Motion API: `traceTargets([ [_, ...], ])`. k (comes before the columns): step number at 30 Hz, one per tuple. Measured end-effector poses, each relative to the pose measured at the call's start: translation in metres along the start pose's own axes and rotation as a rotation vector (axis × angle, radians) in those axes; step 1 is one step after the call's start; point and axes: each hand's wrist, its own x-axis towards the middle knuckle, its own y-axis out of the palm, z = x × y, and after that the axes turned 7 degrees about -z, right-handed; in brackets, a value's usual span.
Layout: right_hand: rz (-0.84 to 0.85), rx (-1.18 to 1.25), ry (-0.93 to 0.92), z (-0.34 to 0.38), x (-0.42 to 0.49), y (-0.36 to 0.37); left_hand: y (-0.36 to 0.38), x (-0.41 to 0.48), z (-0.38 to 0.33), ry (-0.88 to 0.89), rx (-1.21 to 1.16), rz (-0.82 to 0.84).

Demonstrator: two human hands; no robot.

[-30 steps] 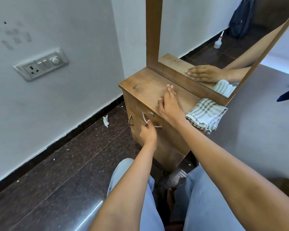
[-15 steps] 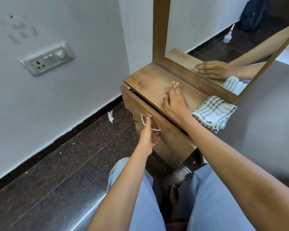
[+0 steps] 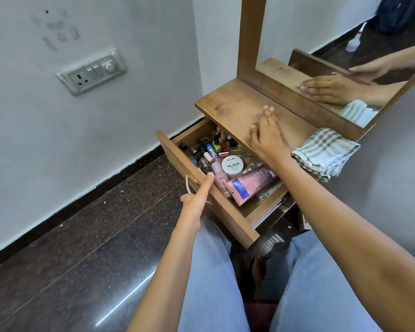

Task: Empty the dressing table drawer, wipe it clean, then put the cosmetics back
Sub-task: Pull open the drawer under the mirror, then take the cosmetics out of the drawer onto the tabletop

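The wooden drawer [image 3: 228, 215] of the dressing table [image 3: 233, 104] stands pulled far out. Inside lie several cosmetics: a white nail polish jar [image 3: 233, 165], a pink tube [image 3: 250, 186], a pink bottle [image 3: 219, 174] and several small nail polish bottles [image 3: 213, 146] toward the back. My left hand [image 3: 197, 200] holds the drawer front at its metal handle [image 3: 187, 185], with the index finger stretched up over the front's top edge. My right hand [image 3: 267, 137] rests flat on the table top above the drawer. A checked cloth [image 3: 326, 152] lies folded on the table top to the right of that hand.
A wood-framed mirror [image 3: 321, 32] rises at the back of the table and reflects my hands. A switch plate [image 3: 91, 71] sits on the white wall at left. Dark stone floor [image 3: 82, 236] lies left of the drawer; my knees in blue jeans [image 3: 213, 271] are below it.
The drawer has slid from barely open to far out, pulled by my left hand, and the cosmetics inside have come into view. My right hand stays flat on the table top.
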Motion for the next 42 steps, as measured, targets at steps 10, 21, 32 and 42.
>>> traceTargets([
  [10,-0.028,0.021,0.002,0.002,-0.002,0.000,-0.022,-0.020,0.004,0.800,0.566,-0.528],
  [21,-0.034,0.010,-0.037,-0.002,-0.004,0.001,-0.031,-0.023,0.003,1.056,0.860,-0.416],
  [32,-0.016,-0.016,-0.088,-0.001,-0.005,0.001,-0.030,-0.025,0.003,1.068,0.933,-0.392],
  [42,-0.030,0.009,-0.074,-0.001,-0.004,0.001,-0.025,-0.028,-0.002,1.068,0.927,-0.361],
])
